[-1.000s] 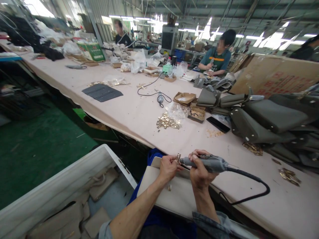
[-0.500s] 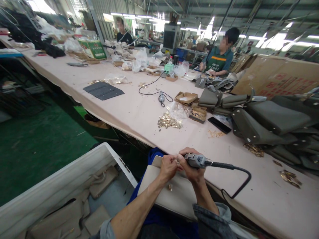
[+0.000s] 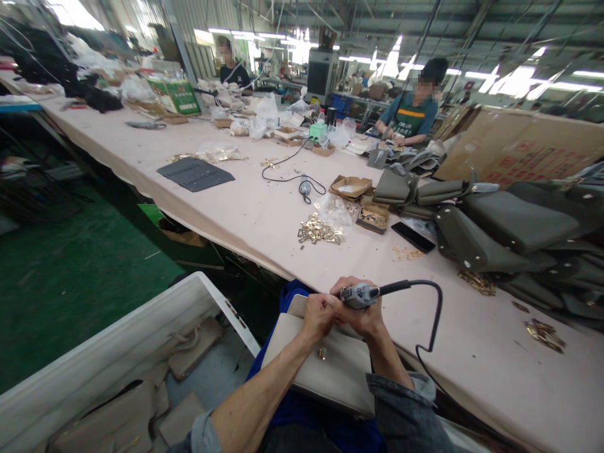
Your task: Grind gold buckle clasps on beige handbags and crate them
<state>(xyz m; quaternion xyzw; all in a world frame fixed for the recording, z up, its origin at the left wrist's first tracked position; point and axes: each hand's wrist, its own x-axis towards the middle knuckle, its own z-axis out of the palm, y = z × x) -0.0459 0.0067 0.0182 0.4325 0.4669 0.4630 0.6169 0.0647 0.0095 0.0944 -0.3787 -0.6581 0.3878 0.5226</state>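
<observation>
My right hand (image 3: pixel 361 314) is closed around a grey corded power tool (image 3: pixel 357 295), its black cable (image 3: pixel 431 321) looping up and back down over the table. My left hand (image 3: pixel 318 314) is closed in a pinch right against the tool's tip; what it pinches is hidden now. Both hands hover over a beige leather bag (image 3: pixel 330 368) lying on my lap at the table's near edge, a small gold fitting (image 3: pixel 321 354) showing on its flap.
The long pink table (image 3: pixel 245 214) carries a heap of gold metal fittings (image 3: pixel 319 232), small cardboard boxes (image 3: pixel 350 186), a black phone (image 3: pixel 412 236) and stacked grey-green bags (image 3: pixel 509 229). A white bin (image 3: pixel 117 352) with beige pieces stands at my left. Two people work at the far side.
The tool has swung from lying sideways to pointing more upright, its cable now arching above the table. My hands have drawn together, and the gold piece in my left fingers is no longer visible.
</observation>
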